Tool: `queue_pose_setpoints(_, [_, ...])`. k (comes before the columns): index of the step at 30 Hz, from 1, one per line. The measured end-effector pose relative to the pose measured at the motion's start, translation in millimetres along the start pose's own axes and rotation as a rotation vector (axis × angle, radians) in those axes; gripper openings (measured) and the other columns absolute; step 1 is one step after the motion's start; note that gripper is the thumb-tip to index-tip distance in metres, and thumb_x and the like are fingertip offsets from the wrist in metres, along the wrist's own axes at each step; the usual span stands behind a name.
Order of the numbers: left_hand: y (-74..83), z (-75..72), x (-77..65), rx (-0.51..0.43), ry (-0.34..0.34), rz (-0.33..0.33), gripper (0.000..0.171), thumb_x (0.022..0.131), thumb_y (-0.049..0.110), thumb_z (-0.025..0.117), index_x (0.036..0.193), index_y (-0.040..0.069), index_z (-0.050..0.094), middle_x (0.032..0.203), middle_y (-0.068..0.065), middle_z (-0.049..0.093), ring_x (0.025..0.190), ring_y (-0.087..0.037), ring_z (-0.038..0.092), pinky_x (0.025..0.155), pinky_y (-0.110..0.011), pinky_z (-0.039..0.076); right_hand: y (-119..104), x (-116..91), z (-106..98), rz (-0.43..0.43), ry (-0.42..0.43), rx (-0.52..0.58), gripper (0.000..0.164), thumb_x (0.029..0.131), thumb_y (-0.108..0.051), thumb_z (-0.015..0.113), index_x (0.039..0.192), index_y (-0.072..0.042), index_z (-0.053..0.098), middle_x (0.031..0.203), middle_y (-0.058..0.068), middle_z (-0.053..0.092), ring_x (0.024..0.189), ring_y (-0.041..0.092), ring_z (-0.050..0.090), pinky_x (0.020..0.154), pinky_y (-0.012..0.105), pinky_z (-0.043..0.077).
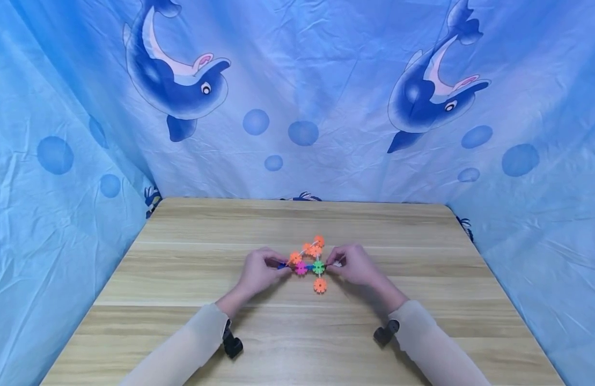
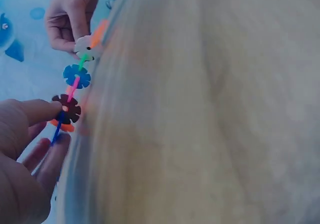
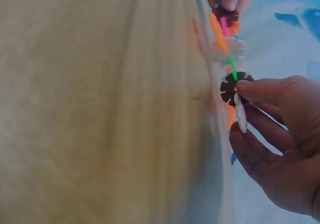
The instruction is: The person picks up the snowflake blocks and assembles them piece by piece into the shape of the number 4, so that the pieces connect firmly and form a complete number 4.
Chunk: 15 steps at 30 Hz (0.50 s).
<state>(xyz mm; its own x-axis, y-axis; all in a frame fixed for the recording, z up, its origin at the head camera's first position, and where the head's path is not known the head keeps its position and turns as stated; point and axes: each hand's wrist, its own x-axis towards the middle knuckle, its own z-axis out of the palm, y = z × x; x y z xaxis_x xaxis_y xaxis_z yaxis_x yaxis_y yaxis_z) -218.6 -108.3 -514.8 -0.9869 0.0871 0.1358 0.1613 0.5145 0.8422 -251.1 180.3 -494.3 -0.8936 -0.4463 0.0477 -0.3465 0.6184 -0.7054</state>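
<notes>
Both hands hold opposite ends of a chain of notched plastic snowflake discs joined together. On the left, my left hand (image 1: 261, 271) pinches the end beside a blue disc (image 2: 57, 128) and a brown disc (image 2: 70, 109). My right hand (image 1: 353, 264) grips the other end, its thumb on a dark brown disc (image 3: 230, 88) with a white disc (image 3: 241, 115) slotted behind it. Between the hands are a pink disc (image 1: 301, 268) and a green disc (image 1: 318, 267). Several orange discs branch off toward the far side; one orange disc (image 1: 320, 286) sticks out toward the near side.
The wood-grain table (image 1: 297, 343) lies beneath the hands. Behind it and at both sides hangs a blue curtain (image 1: 297, 64) printed with dolphins and bubbles. A black wrist camera is strapped at each sleeve, the left camera (image 1: 232, 346) and the right camera (image 1: 385, 333).
</notes>
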Motion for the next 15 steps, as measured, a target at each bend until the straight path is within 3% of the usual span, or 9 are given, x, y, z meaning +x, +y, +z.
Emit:
queue_pose_setpoints(4, [-2.5,3.1,3.5,0.112,-0.059,0.117,0.031,0.084,0.013,0.091,0.114,0.015,0.083,0.121,-0.005,0.079,0.111,-0.025,0.075,0.098,-0.042,0.063,-0.5,-0.1,2.5,0.011,-0.007,-0.069,0.009,0.092,-0.010,0.082,0.093,-0.019,0.080,0.091,-0.007,0.078,0.082,0.006,0.065,0.077,0.024,0.058])
queue_pose_setpoints(7, [-0.4,3.4,7.2,0.148,-0.083,0.163,0.030,0.088,0.015,0.088,0.117,0.014,0.083,0.118,-0.004,0.081,0.108,-0.022,0.075,0.093,-0.039,0.062,-1.9,0.5,3.1,0.034,0.004,-0.092,0.009,0.092,-0.011,0.082,0.093,-0.020,0.081,0.089,-0.007,0.077,0.079,0.007,0.063,0.073,0.024,0.056])
queue_pose_setpoints(11, [1.1,3.7,10.2,0.150,-0.078,0.145,0.025,0.087,0.014,0.089,0.111,0.012,0.084,0.107,-0.004,0.081,0.090,-0.013,0.073,0.075,-0.025,0.061,-1.5,1.6,4.2,0.057,0.013,-0.110,0.009,0.091,-0.012,0.082,0.092,-0.021,0.082,0.088,-0.009,0.076,0.076,0.007,0.062,0.069,0.023,0.053])
queue_pose_setpoints(15, [1.0,2.9,15.6,0.142,-0.092,0.109,0.024,0.087,0.015,0.090,0.109,0.011,0.083,0.105,-0.005,0.081,0.087,-0.010,0.072,0.074,-0.021,0.062,1.1,4.4,1.5,0.048,0.009,-0.110,0.008,0.092,-0.013,0.082,0.095,-0.020,0.082,0.089,-0.008,0.076,0.077,0.008,0.062,0.068,0.023,0.053])
